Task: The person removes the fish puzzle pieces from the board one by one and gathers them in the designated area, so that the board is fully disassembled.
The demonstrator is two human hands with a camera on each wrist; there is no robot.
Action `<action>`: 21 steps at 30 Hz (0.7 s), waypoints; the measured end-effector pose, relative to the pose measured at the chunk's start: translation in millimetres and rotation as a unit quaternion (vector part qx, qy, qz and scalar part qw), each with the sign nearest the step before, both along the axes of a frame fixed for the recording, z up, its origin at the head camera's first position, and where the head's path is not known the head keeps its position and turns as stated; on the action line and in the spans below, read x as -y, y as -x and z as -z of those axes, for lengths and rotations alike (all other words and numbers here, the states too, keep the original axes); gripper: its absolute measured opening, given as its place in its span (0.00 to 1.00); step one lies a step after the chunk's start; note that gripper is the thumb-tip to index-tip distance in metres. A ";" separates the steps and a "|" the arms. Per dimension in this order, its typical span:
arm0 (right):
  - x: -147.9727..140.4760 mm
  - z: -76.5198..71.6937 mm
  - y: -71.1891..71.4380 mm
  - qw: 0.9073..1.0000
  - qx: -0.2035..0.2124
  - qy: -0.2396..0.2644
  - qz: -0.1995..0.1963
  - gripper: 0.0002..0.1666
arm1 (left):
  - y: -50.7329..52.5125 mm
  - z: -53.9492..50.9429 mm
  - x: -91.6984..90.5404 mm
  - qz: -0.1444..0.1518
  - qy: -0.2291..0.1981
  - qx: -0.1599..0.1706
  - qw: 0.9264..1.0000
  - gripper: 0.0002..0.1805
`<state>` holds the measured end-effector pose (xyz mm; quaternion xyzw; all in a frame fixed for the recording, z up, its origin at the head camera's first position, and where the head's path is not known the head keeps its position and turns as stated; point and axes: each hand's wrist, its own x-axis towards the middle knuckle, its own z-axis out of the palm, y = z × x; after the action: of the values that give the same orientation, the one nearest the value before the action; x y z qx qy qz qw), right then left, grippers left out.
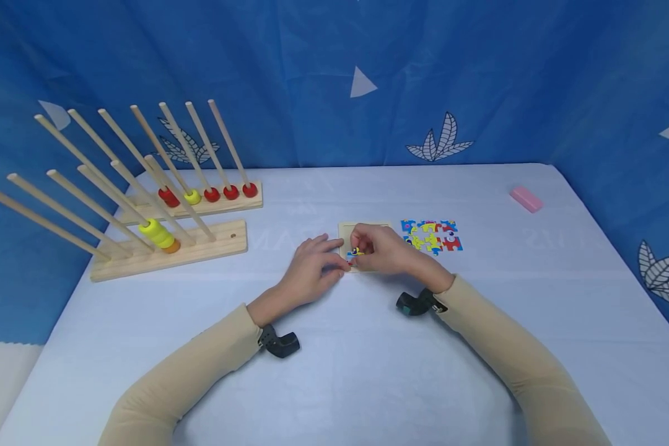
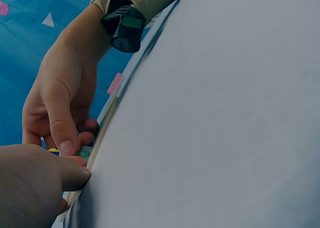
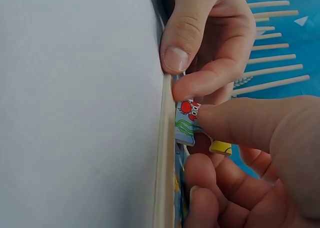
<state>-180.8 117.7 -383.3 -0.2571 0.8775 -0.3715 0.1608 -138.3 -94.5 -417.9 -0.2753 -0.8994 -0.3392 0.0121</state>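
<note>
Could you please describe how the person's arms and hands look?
Both sleeves are beige and long. The left hand and right hand wear no gloves. A black device is strapped near each hand; the right one bears a green patch.

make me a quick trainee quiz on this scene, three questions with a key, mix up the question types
1. Multiple choice: which red creature is printed on the puzzle piece at the right hand?
A) turtle
B) crab
C) bird

2. True or false: in the head view, the pink block lies to the right of the puzzle pieces.

3. Short answer: what colour is the bottom bead, below the yellow beads on the nearer peg rack?

Key:
1. B
2. True
3. Orange
</note>
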 end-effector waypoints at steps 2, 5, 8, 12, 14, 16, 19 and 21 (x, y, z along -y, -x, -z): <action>-0.8 -0.9 0.3 1.000 0.005 0.004 -0.002 0.13 | 0.1 -0.4 -0.3 0.000 0.000 0.001 1.000 0.06; -1.6 -2.2 0.7 1.000 0.006 0.008 -0.007 0.12 | 0.1 -0.9 -0.7 -0.001 0.000 0.003 1.000 0.06; -2.8 -2.6 1.3 1.000 0.008 0.013 -0.010 0.12 | -0.3 -1.5 -0.8 -0.001 0.001 0.002 1.000 0.06; -5.4 -2.3 3.3 1.000 0.011 0.014 -0.014 0.12 | -0.3 -1.9 -0.5 -0.001 0.003 0.004 1.000 0.06; -7.4 -3.3 4.4 1.000 0.015 0.014 -0.012 0.12 | -0.1 -1.7 -0.5 -0.002 0.004 0.006 1.000 0.06; -10.1 -4.9 5.7 0.999 0.032 0.018 -0.007 0.11 | 0.0 -1.3 -0.7 -0.002 0.006 0.007 1.000 0.06; -16.7 -8.3 7.4 0.997 0.067 0.034 0.010 0.12 | 0.0 -1.2 -1.0 -0.002 0.009 0.012 1.000 0.07; -22.6 -10.7 8.5 0.994 0.092 0.045 0.029 0.13 | -0.2 -1.7 -1.1 -0.003 0.011 0.016 1.000 0.07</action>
<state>-189.3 140.3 -372.7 -0.2033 0.8484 -0.4374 0.2180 -138.2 -93.3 -416.2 -0.2671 -0.9042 -0.3333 -0.0039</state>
